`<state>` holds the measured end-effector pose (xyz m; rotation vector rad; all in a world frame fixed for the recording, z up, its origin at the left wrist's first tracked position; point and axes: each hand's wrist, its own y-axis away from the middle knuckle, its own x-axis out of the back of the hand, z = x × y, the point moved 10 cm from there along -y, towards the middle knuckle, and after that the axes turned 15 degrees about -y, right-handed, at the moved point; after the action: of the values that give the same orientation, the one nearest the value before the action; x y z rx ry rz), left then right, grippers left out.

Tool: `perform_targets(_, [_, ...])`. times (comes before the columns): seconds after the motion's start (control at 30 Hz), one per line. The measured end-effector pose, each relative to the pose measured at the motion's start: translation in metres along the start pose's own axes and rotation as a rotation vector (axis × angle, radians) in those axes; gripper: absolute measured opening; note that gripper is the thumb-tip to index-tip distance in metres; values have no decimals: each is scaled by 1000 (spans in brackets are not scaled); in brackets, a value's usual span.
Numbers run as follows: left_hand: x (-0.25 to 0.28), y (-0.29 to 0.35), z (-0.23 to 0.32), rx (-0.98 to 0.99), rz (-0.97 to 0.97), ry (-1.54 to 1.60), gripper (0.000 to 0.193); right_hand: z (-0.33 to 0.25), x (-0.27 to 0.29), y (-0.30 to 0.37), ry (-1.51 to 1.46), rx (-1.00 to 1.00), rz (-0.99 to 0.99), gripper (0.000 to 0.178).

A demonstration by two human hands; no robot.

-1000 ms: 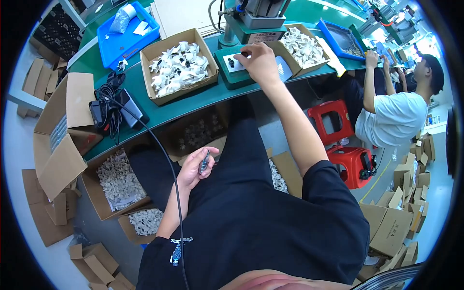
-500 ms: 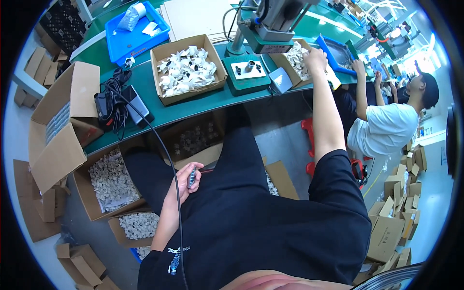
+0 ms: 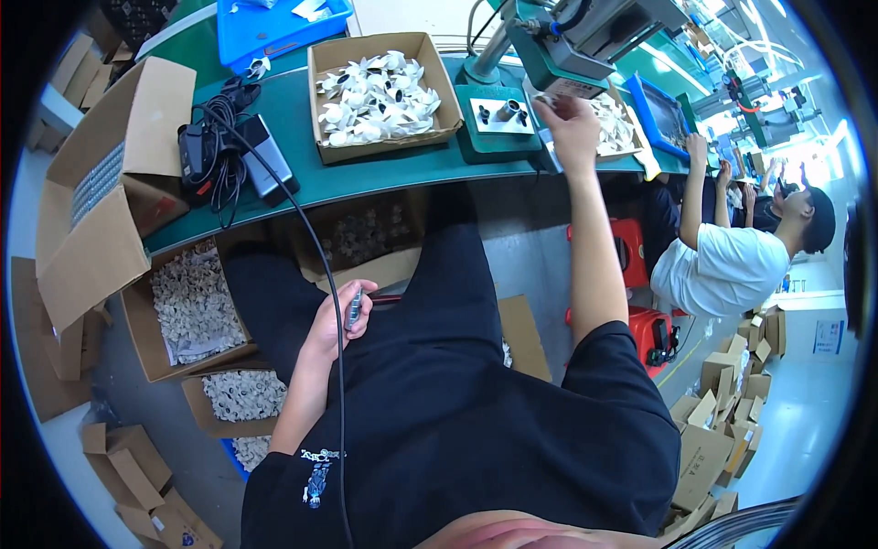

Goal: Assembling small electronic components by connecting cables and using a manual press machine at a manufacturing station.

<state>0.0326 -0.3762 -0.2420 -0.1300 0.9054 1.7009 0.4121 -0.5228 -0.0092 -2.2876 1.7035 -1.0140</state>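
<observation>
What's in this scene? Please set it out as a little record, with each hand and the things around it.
Left hand: holding a small dark grey piece near the lap
Right hand: beside the green fixture; fingertip contents unclear
Fixture top: metal plate with a short metal cylinder
Left of fixture: cardboard box of white parts
Beyond right hand: more white parts
Nearby: seated person in a white shirt

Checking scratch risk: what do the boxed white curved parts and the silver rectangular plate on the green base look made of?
White curved parts: probably moulded plastic, satin; smooth, uniform white, soft highlights.
Silver rectangular plate: likely metal, smooth; pale, even sheen, coating possible.
</observation>
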Motion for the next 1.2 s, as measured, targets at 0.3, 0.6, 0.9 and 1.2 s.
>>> perform_targets(0.3, [-11,-16,7,25,-41,-50,33,-8,-5,17,-212,156,69,26])
perform_targets(0.6, [-21,-26,1,57,-62,-17,33,-57,-23,43,-4,531,55,25])
perform_targets(0.9, [-19,-35,2,109,-58,34,34,-60,-31,42,114,695,-5,27])
perform_targets(1.2, [-30,-39,9,115,-39,-7,34,-39,-11,41,43,584,119,26])
